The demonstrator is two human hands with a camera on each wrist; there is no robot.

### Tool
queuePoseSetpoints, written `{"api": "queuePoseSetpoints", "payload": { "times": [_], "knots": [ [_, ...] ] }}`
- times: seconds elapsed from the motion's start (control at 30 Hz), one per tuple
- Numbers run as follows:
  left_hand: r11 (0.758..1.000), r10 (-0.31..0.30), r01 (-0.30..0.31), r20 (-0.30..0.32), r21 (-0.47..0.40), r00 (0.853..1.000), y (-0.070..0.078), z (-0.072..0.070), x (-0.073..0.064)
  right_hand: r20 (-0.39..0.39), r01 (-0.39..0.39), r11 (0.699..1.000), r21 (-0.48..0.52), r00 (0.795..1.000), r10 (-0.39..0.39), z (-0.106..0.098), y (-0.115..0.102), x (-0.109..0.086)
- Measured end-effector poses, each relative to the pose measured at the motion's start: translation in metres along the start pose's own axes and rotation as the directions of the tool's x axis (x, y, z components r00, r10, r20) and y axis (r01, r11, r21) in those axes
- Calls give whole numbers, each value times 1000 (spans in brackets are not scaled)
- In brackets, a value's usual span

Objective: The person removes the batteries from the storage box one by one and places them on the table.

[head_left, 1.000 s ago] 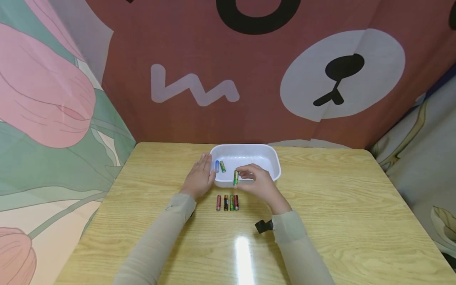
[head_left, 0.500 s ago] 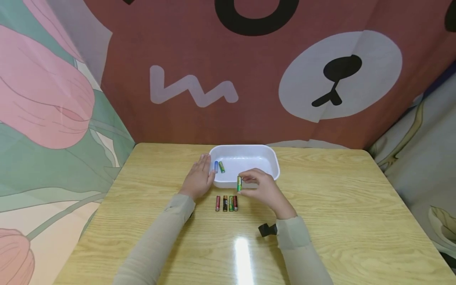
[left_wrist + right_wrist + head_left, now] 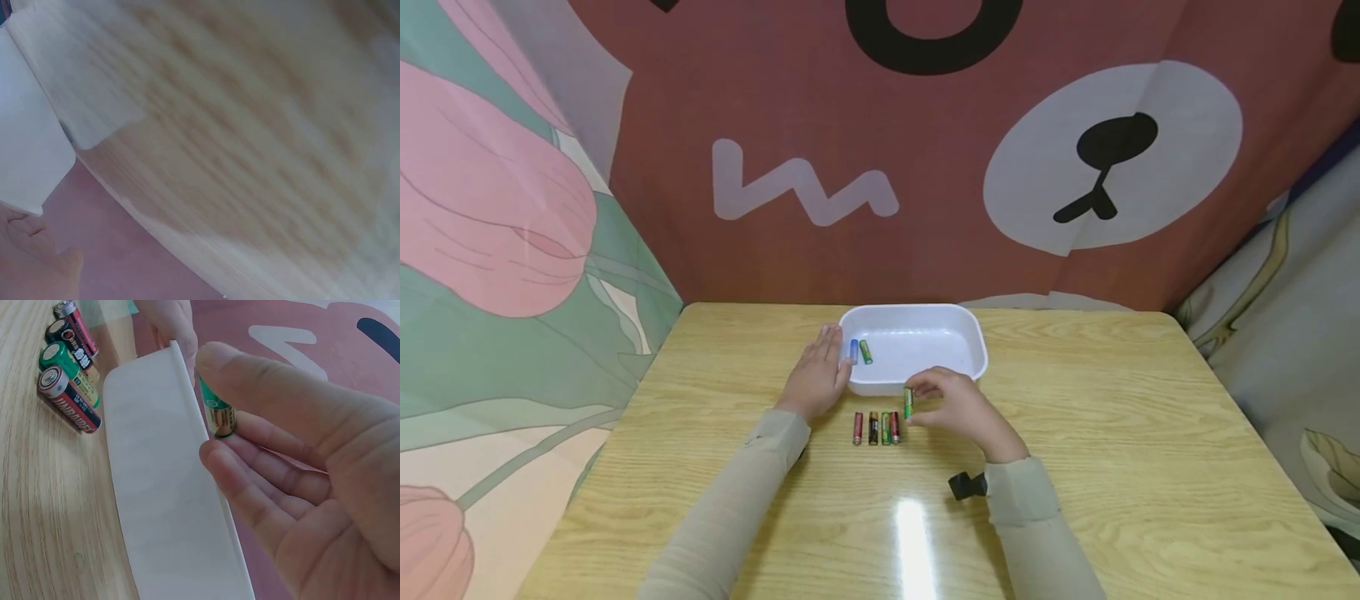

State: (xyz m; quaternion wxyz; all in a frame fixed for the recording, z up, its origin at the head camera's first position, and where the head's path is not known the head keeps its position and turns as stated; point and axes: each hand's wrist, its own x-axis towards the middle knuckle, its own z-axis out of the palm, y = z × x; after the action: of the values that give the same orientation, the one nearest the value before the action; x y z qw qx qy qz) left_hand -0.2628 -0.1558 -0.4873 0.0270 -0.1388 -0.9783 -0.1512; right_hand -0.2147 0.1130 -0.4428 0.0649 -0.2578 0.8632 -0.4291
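Head view, tray [image 3: 925,348] holding two batteries [image 3: 867,352]

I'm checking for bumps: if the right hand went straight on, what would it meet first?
Probably the white tray, on its near side. The right hand could pass above it, since the height is unclear.

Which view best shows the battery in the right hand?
Right wrist: the battery appears largest, its green and gold casing clear, though the hand hides part. Head shows it smaller; left wrist doesn't show it.

Right of tray [image 3: 874,388] free; 4 batteries [image 3: 873,428] obstruct front.
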Motion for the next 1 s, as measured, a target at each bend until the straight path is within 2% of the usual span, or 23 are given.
{"api": "queuePoseSetpoints", "payload": {
  "times": [0.37,0.63,1.0],
  "knots": [
    [1000,7,-7,-1,-2,1000,1,-1,-1,58,-60,997,-51,996,63,3,3,0],
    [1000,2,-2,-3,-1,1000,0,-1,-1,93,-56,995,-80,994,63,6,4,0],
    [1000,12,-12,-15,-8,1000,-1,0,0,141,-102,991,-89,983,114,14,3,2]
  ]
}}
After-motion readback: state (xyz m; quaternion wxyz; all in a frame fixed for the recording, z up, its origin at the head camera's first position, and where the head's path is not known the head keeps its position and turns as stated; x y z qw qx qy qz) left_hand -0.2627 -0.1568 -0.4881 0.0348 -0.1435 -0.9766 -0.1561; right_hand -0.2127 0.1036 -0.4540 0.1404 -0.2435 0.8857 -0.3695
